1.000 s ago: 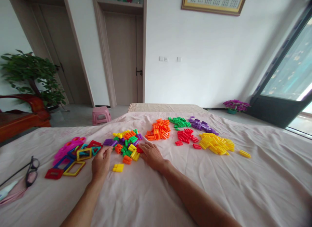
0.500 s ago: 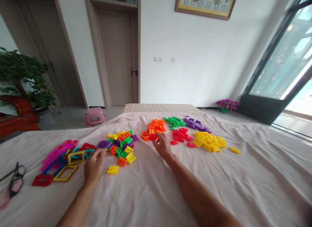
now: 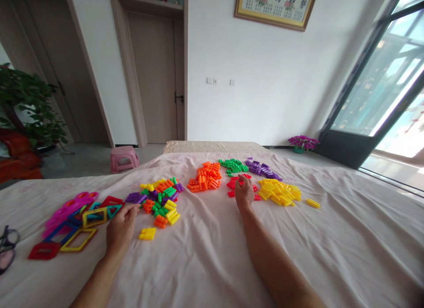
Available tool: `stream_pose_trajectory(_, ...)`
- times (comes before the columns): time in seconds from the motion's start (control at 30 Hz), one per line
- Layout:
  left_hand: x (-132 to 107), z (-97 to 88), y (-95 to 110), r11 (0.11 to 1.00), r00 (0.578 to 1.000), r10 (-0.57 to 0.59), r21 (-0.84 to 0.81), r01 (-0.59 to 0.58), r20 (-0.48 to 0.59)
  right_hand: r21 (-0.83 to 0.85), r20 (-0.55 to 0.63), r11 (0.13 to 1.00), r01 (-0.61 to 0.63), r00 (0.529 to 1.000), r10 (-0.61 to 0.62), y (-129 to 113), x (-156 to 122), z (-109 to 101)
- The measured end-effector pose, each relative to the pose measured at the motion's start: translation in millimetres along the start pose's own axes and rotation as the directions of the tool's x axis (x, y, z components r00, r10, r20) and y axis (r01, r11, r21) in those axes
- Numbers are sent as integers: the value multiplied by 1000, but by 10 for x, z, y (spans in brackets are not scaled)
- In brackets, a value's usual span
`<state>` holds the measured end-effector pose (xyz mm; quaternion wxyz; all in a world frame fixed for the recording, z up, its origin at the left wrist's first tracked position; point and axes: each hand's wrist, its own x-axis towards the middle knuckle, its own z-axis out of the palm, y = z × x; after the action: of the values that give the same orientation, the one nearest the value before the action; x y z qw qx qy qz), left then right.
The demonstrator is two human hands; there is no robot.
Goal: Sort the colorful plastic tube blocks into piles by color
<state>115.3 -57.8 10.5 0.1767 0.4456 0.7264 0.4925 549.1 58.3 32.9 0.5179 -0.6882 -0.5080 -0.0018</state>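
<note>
My left hand [image 3: 122, 224] is closed at the left edge of a pile of mixed-colour plastic building blocks [image 3: 169, 192]. Its fingertips are just below purple blocks [image 3: 134, 197], and what they pinch, if anything, is hidden. My right hand [image 3: 245, 192] reaches over the pile of red blocks [image 3: 231, 184], its fingers curled round a red block [image 3: 241, 179] at the fingertips. Beside that pile are sorted heaps of orange blocks [image 3: 207, 175], green blocks [image 3: 234, 166], purple blocks [image 3: 263, 168] and yellow blocks [image 3: 280, 192].
Left of my left hand lie coloured frame-shaped tiles [image 3: 79, 240] and pink ring pieces [image 3: 62, 215]. Eyeglasses [image 3: 7, 248] are at the far left. A single yellow block [image 3: 313, 203] lies on the right of the wrinkled cloth [image 3: 205, 259]. A pink stool [image 3: 124, 159] stands beyond.
My right hand has moved right, from the orange heap to the red pile, carrying a red block. My left hand stays beside the mixed pile. The view has shifted slightly.
</note>
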Motion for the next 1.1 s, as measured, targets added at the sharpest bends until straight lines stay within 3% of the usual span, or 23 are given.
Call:
stream_pose_trajectory(0.13, 13, 4, -7, 1000, 1000, 0, -3, 0, -3, 0, 201, 992, 127, 972, -124, -106, -141, 31)
stream_pose_trajectory(0.23, 24, 4, -16, 1000, 1000, 1, -6, -1, -8, -134, 366, 976, 170, 924, -111, -177, -236, 45)
stream_pose_trajectory(0.4, 36, 10, -19, 1000, 1000, 10, -17, -10, -4, -209, 338, 963, 171, 936, -93, -163, -221, 43)
stream_pose_trajectory(0.47, 48, 25, -20, 1000, 1000, 13, -22, -13, -6, -146, 343, 965, 217, 926, -157, -185, -240, 59)
stream_pose_trajectory(0.53, 65, 42, -22, 1000, 1000, 11, -26, -11, -13, -34, 377, 954, 299, 888, -265, -276, -333, 84)
stream_pose_trajectory(0.63, 88, 60, -24, 999, 1000, 4, -35, -5, -20, 197, 458, 867, 458, 739, -495, -540, -597, 109)
stream_pose_trajectory(0.73, 100, 64, -24, 999, 1000, 3, -39, -4, -19, 405, 509, 717, 567, 512, -692, -861, -887, 97)
stream_pose_trajectory(0.8, 105, 66, -22, 999, 1000, 5, -38, -6, -15, 492, 514, 626, 605, 378, -770, -1042, -1032, 80)
stream_pose_trajectory(0.87, 112, 71, -18, 999, 1000, 10, -37, -10, -9, 539, 514, 559, 630, 280, -811, -1170, -1129, 72)
stream_pose_trajectory(1.0, 120, 77, 1, 999, 1000, 19, -26, -19, 0, 549, 551, 499, 670, 158, -819, -1270, -1235, 102)
stream_pose_trajectory(1.1, 114, 71, 19, 1000, 1000, 26, -12, -26, 2, 508, 598, 516, 689, 148, -787, -1261, -1270, 144)
